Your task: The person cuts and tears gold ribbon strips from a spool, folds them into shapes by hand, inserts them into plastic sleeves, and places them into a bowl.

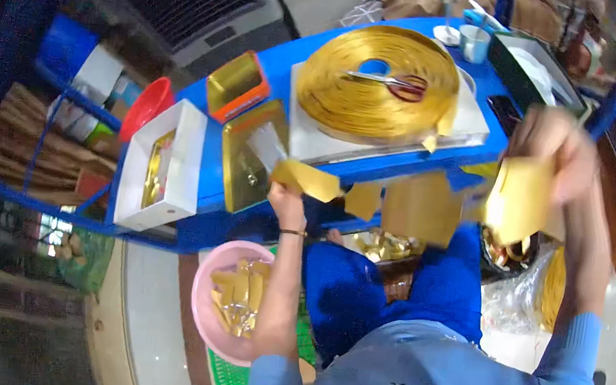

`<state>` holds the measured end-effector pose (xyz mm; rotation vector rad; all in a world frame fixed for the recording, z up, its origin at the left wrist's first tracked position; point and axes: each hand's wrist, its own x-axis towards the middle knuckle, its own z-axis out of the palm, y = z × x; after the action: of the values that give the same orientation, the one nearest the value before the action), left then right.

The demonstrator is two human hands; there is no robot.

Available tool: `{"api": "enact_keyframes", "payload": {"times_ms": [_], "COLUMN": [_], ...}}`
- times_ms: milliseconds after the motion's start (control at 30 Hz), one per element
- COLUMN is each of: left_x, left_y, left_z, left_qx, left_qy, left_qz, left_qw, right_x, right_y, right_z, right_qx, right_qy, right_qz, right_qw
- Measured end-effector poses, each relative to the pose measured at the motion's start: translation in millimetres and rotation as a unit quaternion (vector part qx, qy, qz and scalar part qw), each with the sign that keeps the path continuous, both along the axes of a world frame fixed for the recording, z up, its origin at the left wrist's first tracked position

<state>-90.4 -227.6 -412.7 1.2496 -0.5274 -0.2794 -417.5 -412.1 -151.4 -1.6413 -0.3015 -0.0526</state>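
My left hand (287,204) is closed on one end of a gold ribbon (313,181), just off the table's front edge. At the right, my right hand (573,164) is smeared by motion, with a broad gold ribbon piece (518,200) in its grip. More gold ribbon (421,205) hangs between my hands above my lap, blurred; whether it is one continuous length I cannot tell. Behind it, a large coil of gold ribbon (330,100) lies on a white board, with red-handled scissors (406,88) on top.
On the blue table (265,55) are a gold tray (239,146), an orange-edged box (238,86), a white box (179,173), a cup (473,43), a phone (502,110) and a dark green box (537,71). A pink basin (201,312) of gold pieces stands at my left.
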Motion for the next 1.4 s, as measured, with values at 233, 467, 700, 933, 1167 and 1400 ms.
{"api": "enact_keyframes", "payload": {"times_ms": [233,467,700,933,1167,1400], "left_x": [10.9,-49.3,-65.3,-61.6,-88.2,-108.1], "left_y": [25.3,6.0,1.1,1.2,7.3,7.5], "left_z": [114.9,150.8,145.4,85.3,92.1,91.2], "left_qx": [0.008,0.082,0.038,0.107,-0.075,-0.026], "left_qy": [-0.170,-0.546,-0.563,-0.194,0.196,0.133], "left_qz": [0.001,0.001,-0.045,-0.174,-0.372,-0.301], "left_qw": [0.985,0.834,0.825,0.959,0.904,0.944], "right_x": [56.1,129.0,124.9,107.5,105.1,107.4], "right_y": [22.5,60.7,63.7,75.1,91.2,101.9], "right_z": [-116.6,-125.8,-131.8,-142.2,-180.7,-198.1], "right_qx": [-0.231,-0.029,-0.009,0.151,0.187,0.151], "right_qy": [0.118,-0.064,-0.058,0.013,0.078,0.057], "right_qz": [-0.138,-0.163,-0.173,-0.184,-0.267,-0.326], "right_qw": [0.956,0.984,0.983,0.971,0.942,0.932]}}
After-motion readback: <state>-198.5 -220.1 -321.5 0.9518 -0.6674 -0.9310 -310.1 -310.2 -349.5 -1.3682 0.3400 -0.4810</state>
